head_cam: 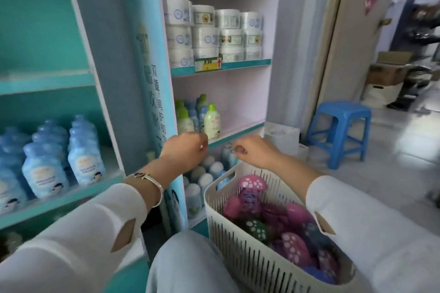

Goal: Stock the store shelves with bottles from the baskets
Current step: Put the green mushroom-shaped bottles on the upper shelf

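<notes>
Green-capped bottle (212,121) stood at shelf (238,134) lip; our left hand (184,147) and right hand (252,150), fingers curled, hold unclear, risked toppling it.

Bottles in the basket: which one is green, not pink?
The bottle with the dark green spotted cap, just below the pink-capped one sticking up. Those around it are pink or purple.

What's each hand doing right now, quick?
Left hand: fingers curled, palm hidden; cannot tell.
Right hand: fingers curled over a pale blue plastic bottle; grip cannot be told.
</notes>
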